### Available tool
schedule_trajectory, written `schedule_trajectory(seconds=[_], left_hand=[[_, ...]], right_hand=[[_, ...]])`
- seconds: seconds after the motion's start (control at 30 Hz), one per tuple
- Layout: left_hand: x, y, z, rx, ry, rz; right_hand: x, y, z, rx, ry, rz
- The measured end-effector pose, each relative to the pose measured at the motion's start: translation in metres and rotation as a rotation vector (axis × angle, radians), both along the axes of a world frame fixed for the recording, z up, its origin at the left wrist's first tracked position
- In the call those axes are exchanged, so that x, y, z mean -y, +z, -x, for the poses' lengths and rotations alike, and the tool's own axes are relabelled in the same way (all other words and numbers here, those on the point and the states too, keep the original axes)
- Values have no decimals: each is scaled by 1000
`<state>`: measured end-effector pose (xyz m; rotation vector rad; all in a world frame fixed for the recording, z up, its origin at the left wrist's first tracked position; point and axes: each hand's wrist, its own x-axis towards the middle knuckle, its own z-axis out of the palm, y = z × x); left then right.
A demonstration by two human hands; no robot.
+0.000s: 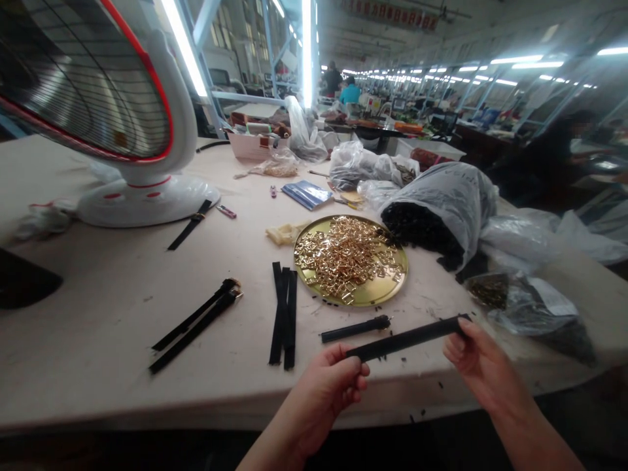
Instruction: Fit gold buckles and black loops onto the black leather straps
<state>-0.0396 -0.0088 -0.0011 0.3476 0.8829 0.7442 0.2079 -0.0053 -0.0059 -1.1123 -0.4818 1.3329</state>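
Left hand (341, 376), lower centre of the frame: gripped one end of a black strap (407, 338) between thumb and fingers.
Right hand (478, 356), lower right: pinched the other end.
Black strap: held out straight between both hands, rising toward the right, with no buckle visible along it.
Tray (380, 289) with gold buckles (338, 252), centre: sat apart from both hands.
Plain straps (284, 320), below and left of the tray: lay partly crossed.
Strap work: seemed to be at the stage of straightening or checking a single length.
Next strap move: likely called for freeing one hand while the other kept its pinch, perhaps for reaching a buckle.
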Motion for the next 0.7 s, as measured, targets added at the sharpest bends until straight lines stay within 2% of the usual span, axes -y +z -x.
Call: schedule_trajectory(seconds=[0.2,0.4,0.5,0.6,0.7], left_hand=[[-5,-9,-15,65,57,140],[-12,-20,-25,80,131,183],[-16,-21,-31,75,149,128],[-21,-19,-35,73,106,8],[-28,-18,-36,-58,137,-138]], right_hand=[[25,-21,-17,17,-6,113],[41,-27,-16,95,86,129],[52,-35,-10,178,239,124],[65,-46,-2,250,499,190],[72,-54,6,166,722,246]])
